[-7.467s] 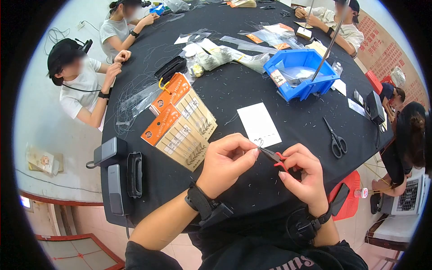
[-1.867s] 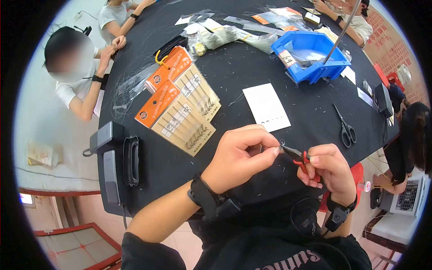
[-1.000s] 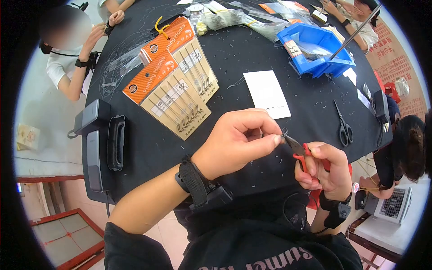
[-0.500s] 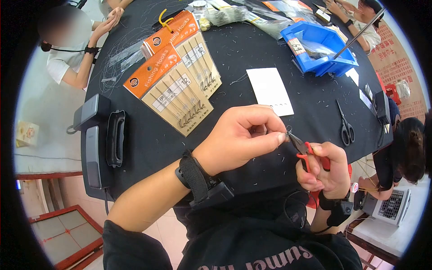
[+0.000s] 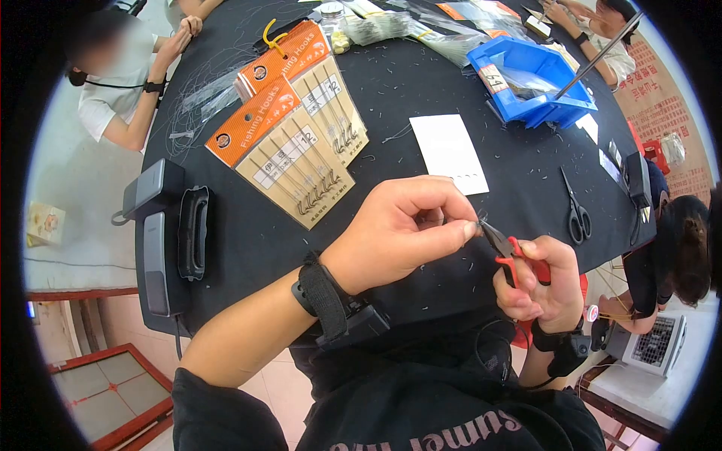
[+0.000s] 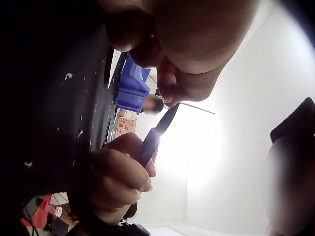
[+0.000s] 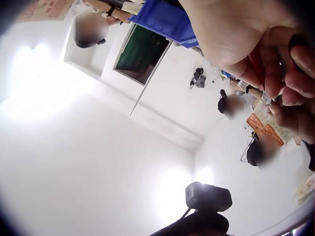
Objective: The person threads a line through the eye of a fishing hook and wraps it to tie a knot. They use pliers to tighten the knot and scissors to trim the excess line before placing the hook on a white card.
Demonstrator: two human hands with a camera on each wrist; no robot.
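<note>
My left hand (image 5: 406,233) pinches a small fish hook (image 5: 482,221) between thumb and forefinger; most of it is hidden by the fingertips. My right hand (image 5: 545,289) grips red-handled pliers (image 5: 496,238), whose dark pointed tips meet the hook right at the left fingertips. The left wrist view shows the pliers (image 6: 156,137) slanting up from the right fist to the left fingers. Beyond the hands lies a white card (image 5: 447,150) with a row of small curved marks along its near edge. Orange-topped fishing hook packets (image 5: 259,120) lie to the left, hooks showing at their lower ends.
Black scissors (image 5: 577,210) lie to the right. A blue bin (image 5: 519,109) holding plastic bags stands at the back right, a metal rod rising across it. Power banks (image 5: 156,263) and a black case (image 5: 195,233) line the left edge. Other people sit around the table.
Compared with several seconds ago, both hands have shifted right across the table, still holding hook and pliers. Over the last half second they barely move; the pliers' tips stay at the left fingertips.
</note>
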